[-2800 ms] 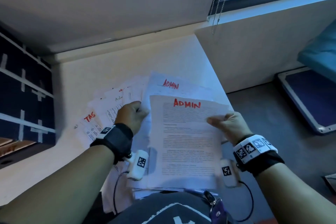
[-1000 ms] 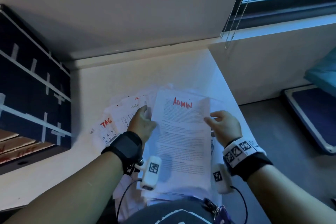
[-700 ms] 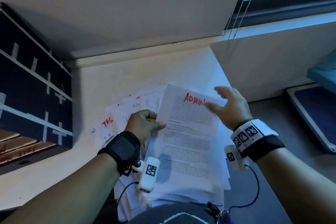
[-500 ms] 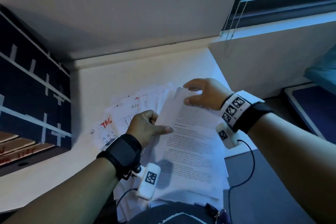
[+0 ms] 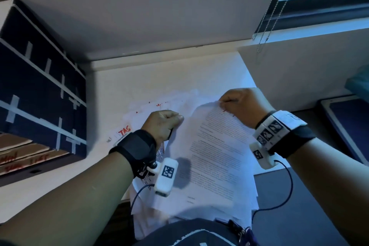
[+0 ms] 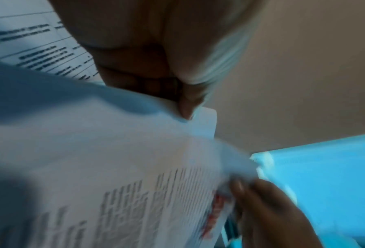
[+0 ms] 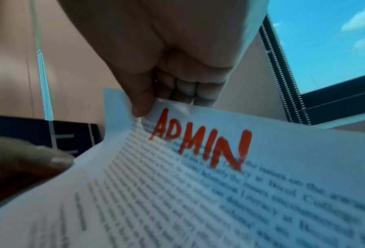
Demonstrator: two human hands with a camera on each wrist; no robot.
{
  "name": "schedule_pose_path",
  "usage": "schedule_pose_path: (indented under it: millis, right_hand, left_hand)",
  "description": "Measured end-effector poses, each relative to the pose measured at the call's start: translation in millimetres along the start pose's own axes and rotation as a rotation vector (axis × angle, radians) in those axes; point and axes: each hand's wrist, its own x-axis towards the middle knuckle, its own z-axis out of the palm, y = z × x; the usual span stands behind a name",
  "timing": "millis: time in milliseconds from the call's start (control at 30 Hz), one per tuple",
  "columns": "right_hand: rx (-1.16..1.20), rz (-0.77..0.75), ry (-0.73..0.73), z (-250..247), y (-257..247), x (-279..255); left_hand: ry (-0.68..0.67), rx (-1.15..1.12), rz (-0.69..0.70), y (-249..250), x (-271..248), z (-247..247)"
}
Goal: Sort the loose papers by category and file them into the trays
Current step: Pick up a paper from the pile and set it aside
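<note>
Head view: ADMIN sheet [image 5: 215, 146] being pinched at 12 o'clock by right hand [image 5: 242, 106], gripped by left hand [image 5: 162, 124]; loose papers [image 5: 151, 110] remaining unsorted; trays [image 5: 24, 154] being awaited at 9 o'clock.

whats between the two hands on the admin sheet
In the head view, only the ADMIN sheet's curled top edge spans from the left hand to the right hand; both pinch it.

head view overhead, wrist views close, sharing ADMIN sheet [image 5: 215, 156]
</note>
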Motion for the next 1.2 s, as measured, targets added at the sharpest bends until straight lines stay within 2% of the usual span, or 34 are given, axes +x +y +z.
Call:
schedule_pose_path:
  millis: [67,200,433,600,767,867,1067,1200]
  right_hand:
    - [0.008,-0.06,0.0,-6,14,-11]
    - [-0.004,-0.13,-0.204,-2,23,-20]
    - [0.071,-0.022,-0.214,22,6,14]
    - [0.04,-0.014,-0.223,21,4,12]
    - [0.069,-0.075,-0.019,24,3,1]
    - [0.021,-0.164,0.071,30,3,-5]
    - [-0.027,-0.261,0.245,39,12,-21]
    - [-0.015,-0.28,0.319,40,15,-28]
  left_hand:
    - [0.059,-0.083,-0.028,-3,4,-2]
    - [0.117,-0.153,-0.016,-5,8,-1]
    - [0.042,-0.084,0.053,1,9,11]
    - [0.016,-0.089,0.063,1,7,7]
    - [0.015,-0.119,0.069,1,7,5]
    - [-0.026,-0.192,0.043,2,5,7]
    - [-0.18,-0.504,-0.156,0,4,5]
    - [-0.22,-0.583,-0.203,-5,6,3]
